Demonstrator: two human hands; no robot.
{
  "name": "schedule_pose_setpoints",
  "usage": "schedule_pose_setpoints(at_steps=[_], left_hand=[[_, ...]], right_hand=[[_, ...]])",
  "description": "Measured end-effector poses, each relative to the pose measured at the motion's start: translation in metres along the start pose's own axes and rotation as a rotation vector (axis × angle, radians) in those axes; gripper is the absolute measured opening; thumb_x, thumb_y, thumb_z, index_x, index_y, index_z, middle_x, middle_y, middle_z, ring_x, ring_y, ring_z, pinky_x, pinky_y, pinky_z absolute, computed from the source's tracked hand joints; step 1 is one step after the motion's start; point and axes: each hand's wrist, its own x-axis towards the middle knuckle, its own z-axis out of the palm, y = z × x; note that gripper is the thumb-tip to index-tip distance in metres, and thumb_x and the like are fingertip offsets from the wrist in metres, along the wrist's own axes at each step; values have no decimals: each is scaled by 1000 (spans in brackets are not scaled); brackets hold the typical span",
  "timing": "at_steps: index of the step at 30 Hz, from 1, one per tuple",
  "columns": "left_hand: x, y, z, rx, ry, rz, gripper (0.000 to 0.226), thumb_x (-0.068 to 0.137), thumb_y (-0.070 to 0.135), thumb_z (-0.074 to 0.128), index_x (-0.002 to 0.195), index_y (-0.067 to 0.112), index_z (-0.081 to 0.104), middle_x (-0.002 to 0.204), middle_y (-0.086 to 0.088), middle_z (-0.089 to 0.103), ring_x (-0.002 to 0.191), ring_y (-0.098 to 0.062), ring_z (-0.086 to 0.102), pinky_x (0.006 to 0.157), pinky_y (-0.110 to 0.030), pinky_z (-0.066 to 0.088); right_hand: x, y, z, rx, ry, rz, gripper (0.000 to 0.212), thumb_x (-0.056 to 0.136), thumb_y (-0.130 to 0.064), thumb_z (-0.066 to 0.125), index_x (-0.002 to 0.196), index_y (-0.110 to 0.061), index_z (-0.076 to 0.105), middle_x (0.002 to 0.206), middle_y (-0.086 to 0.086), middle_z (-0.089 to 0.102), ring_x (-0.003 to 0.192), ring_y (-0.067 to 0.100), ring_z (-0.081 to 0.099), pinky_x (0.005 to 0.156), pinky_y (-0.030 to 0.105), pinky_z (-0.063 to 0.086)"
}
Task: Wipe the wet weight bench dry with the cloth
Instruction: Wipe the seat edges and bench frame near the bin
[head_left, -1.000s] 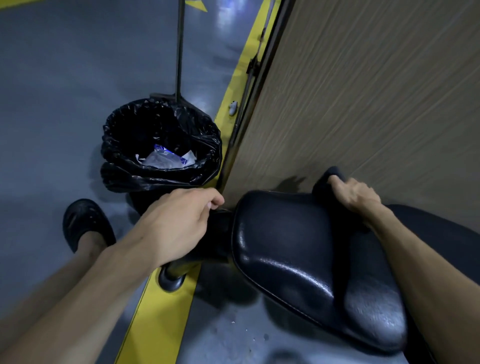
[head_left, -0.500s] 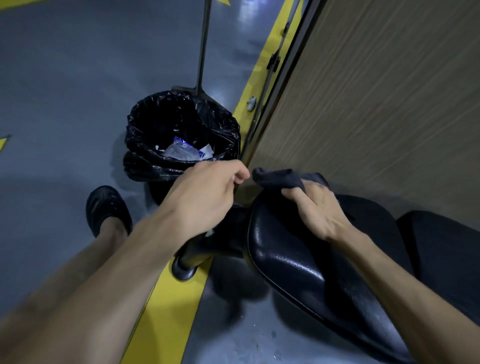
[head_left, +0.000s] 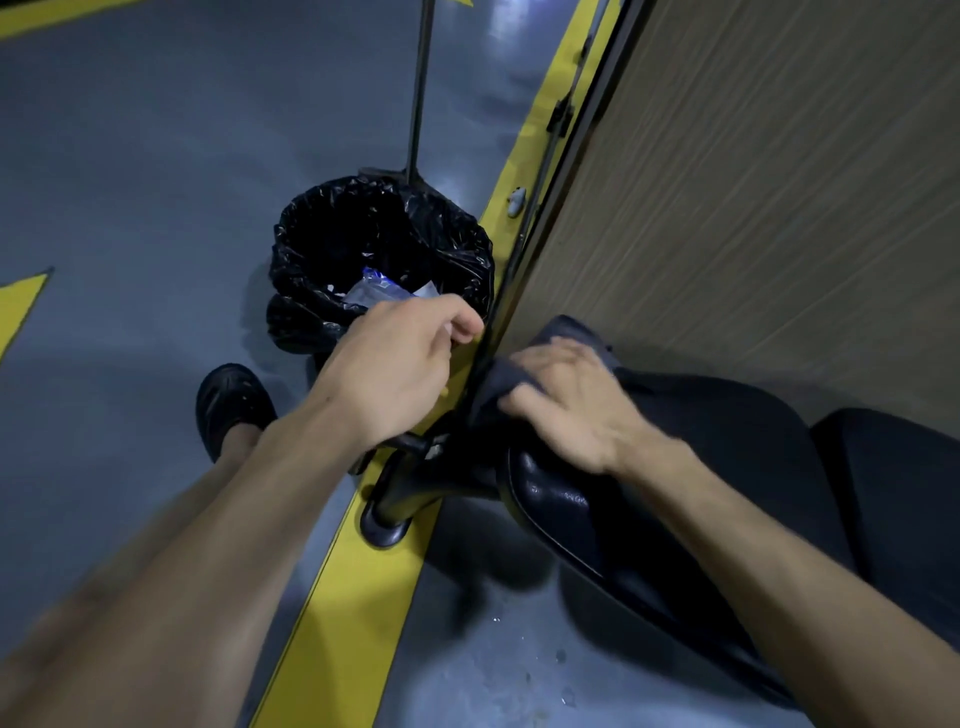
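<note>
A person leans over a black padded vinyl weight bench (head_left: 675, 467) that stands just beside a tan wood-grain wall panel (head_left: 753, 208). The right hand (head_left: 566, 400) lies flat, fingers spread, pressing a dark grey cloth (head_left: 566, 332) onto the rounded end of the bench pad, close to the wall. The left hand (head_left: 400, 364) hovers beside the bench end, loosely curled; whether it holds anything cannot be told. The pad's near edge shines, so it is likely wet there. Beyond the hands stands a bin lined with a black plastic bag (head_left: 379, 260), with a thin dark pole (head_left: 421, 88) rising behind it, on a grey floor (head_left: 130, 182) crossed by a yellow painted stripe (head_left: 353, 597). A black shoe (head_left: 231, 402) shows below the left forearm.

To dry this end well, the palm should probably stay flat and firm on the cloth, stroke overlapping paths from the wall side toward the glossy near edge, and follow the curved rim down, where water would tend to gather.
</note>
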Motion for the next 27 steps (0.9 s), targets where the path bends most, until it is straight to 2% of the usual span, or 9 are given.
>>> schedule_pose_setpoints(at_steps=[2, 4, 6, 9, 14, 17, 22, 25, 27], left_hand=[[0, 0, -3, -9, 16, 5, 37, 103, 12, 37, 115, 29, 68, 110, 13, 71, 96, -11, 68, 88, -40, 55], [-2, -3, -8, -10, 30, -13, 38, 103, 10, 37, 115, 28, 68, 111, 13, 71, 98, -8, 67, 88, -34, 55], [-5, -8, -12, -26, 46, -33, 38, 104, 10, 36, 115, 28, 68, 112, 13, 70, 99, -6, 66, 82, -19, 51], [-13, -16, -15, -44, 65, -52, 38, 105, 11, 36, 114, 28, 68, 110, 14, 69, 96, -1, 66, 74, -4, 43], [-19, -15, -14, -15, 55, -5, 38, 103, 10, 37, 113, 28, 69, 107, 15, 71, 95, -4, 66, 87, -30, 54], [-16, -7, -16, -35, 55, 2, 37, 104, 11, 37, 116, 28, 68, 109, 15, 70, 93, 1, 66, 85, -28, 55], [-31, -4, -6, -52, 43, 17, 37, 104, 11, 37, 116, 27, 68, 108, 15, 70, 91, 4, 66, 80, -18, 51], [-48, -9, -1, -58, 39, 10, 36, 104, 11, 38, 114, 27, 69, 106, 16, 70, 90, 4, 66, 74, -12, 46], [-58, -14, -2, -63, 38, 0, 36, 104, 11, 38, 111, 28, 69, 106, 16, 70, 90, 4, 66, 71, -7, 44]], right_hand=[[-18, -8, 6, -13, -57, -166, 60, 79, -54, 35, 101, -15, 75, 120, 1, 70, 126, 12, 53, 118, 30, 19], [-14, -7, 5, -11, -102, -192, 60, 80, -54, 35, 101, -15, 75, 120, 1, 70, 124, 12, 54, 117, 34, 25], [10, -5, -2, -10, -57, -86, 55, 86, -55, 37, 85, -9, 69, 101, 12, 71, 105, 27, 61, 93, 38, 43], [44, 1, -9, -55, -105, 217, 48, 97, -53, 39, 83, -11, 58, 102, 22, 66, 100, 39, 59, 74, 38, 35], [-25, -34, 14, -126, -58, -236, 52, 81, -49, 37, 63, -8, 63, 67, 15, 63, 78, 33, 59, 96, 44, 43], [-77, -50, 23, -221, -229, -463, 43, 77, -47, 47, 66, -12, 69, 68, 4, 65, 85, 27, 60, 117, 38, 28], [-31, -32, 6, -285, -138, -374, 69, 80, -55, 29, 85, -4, 74, 95, 13, 74, 106, 30, 63, 115, 36, 29], [-16, -39, 11, -307, -45, -216, 72, 80, -57, 22, 80, -6, 73, 89, 13, 73, 102, 29, 63, 113, 38, 29], [-41, -47, 24, -311, -13, -295, 61, 80, -53, 34, 76, -8, 74, 81, 11, 72, 95, 28, 63, 115, 41, 30]])
